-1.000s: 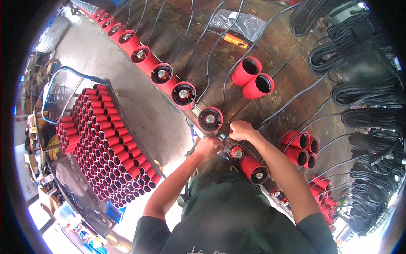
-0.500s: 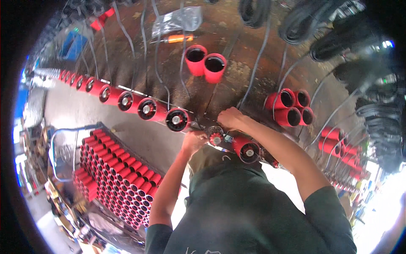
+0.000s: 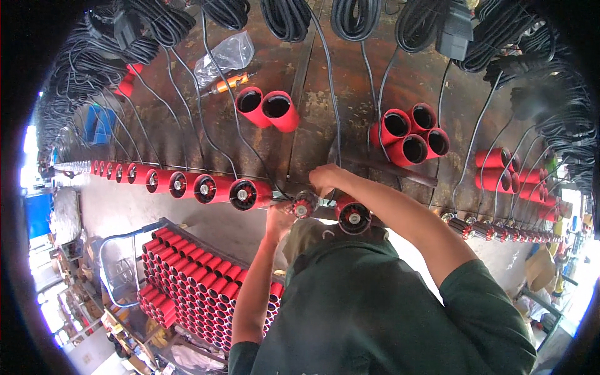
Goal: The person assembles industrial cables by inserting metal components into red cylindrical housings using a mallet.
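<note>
At the near edge of the table, my left hand (image 3: 280,217) is closed against the left side of a small motor unit (image 3: 305,205) with a red, finned end and no housing around it. My right hand (image 3: 324,179) is closed just above and right of that motor, its fingers curled down; whatever is in them is hidden. A red cylindrical housing (image 3: 354,215) with a motor inside sits right of the bare one, under my right forearm. To the left, another red housing (image 3: 247,194) with a motor in it leads a long row along the edge.
Empty red housings (image 3: 281,111) stand in groups on the wooden table (image 3: 312,134). An orange-handled screwdriver (image 3: 229,83) lies by a clear plastic bag (image 3: 228,56). Coiled black cables (image 3: 284,19) line the far side. A cart (image 3: 119,237) stacked with red tubes stands at lower left.
The view has shifted, so the table's things appear further left and more cables show at the far side. Both hands stay closed at the same bare motor.
</note>
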Action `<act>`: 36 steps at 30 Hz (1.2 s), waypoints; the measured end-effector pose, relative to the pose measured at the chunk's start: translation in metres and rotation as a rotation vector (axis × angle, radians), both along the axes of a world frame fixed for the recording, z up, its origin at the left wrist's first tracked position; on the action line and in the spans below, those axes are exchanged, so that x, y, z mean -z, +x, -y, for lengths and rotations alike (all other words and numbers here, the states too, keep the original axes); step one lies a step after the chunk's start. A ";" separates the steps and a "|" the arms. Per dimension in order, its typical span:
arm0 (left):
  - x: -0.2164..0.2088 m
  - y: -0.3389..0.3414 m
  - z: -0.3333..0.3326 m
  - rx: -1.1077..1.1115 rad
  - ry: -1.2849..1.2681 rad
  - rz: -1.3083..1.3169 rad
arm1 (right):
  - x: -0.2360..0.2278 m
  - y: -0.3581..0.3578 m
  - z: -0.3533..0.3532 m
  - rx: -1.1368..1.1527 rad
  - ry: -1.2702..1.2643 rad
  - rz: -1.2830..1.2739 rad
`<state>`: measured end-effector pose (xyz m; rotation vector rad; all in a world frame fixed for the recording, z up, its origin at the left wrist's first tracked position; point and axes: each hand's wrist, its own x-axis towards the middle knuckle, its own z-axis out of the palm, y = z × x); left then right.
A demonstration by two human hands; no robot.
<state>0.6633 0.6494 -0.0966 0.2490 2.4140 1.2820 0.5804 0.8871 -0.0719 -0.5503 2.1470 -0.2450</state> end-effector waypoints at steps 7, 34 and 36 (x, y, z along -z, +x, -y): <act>0.006 0.007 -0.003 -0.019 0.025 -0.011 | -0.042 0.014 -0.017 0.284 -0.522 -0.296; -0.151 -0.257 -0.034 0.160 -0.537 -0.824 | -0.207 0.055 -0.101 0.601 -0.019 -0.457; -0.142 -0.272 -0.039 0.119 -0.589 -0.732 | -0.252 0.070 -0.100 0.698 -0.172 -0.408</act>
